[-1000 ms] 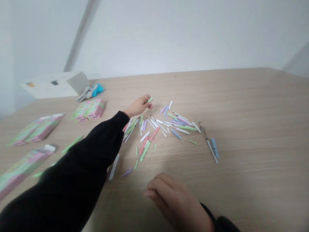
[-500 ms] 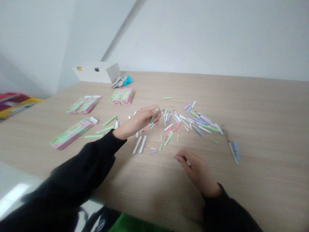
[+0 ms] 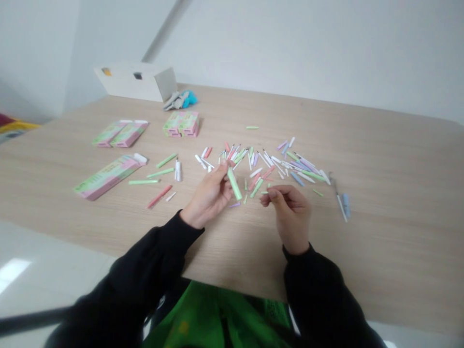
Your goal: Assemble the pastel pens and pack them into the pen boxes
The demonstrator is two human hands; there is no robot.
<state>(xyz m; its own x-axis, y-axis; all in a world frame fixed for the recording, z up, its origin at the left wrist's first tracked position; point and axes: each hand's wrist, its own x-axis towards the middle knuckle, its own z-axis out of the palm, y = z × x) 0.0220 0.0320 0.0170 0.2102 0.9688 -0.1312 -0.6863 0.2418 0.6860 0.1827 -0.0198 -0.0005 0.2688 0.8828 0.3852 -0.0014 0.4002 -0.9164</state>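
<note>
Between the thumb and fingers of my left hand (image 3: 212,195) is a green pen barrel (image 3: 234,183), tilted with its lower end toward me. To the right, my right hand (image 3: 292,212) pinches a small green piece (image 3: 265,193) at its fingertips. The two held parts are apart. Behind both hands lies a loose spread of pen parts (image 3: 304,166) in white, green, pink, purple and blue. A green piece (image 3: 256,187) and a purple piece (image 3: 235,205) lie on the table between the hands.
Green barrels (image 3: 160,172), white parts (image 3: 177,170) and a red barrel (image 3: 159,196) lie left. Beyond are a long carton (image 3: 110,177), paired cartons (image 3: 119,134), stacked cartons (image 3: 181,124), a white box (image 3: 134,84) and gloves (image 3: 180,100). A metal tool (image 3: 334,186) lies right.
The view has shifted. My left hand has come nearer my right hand, turning the green barrel into clear view. My right hand has moved up toward the parts, its small green piece now showing.
</note>
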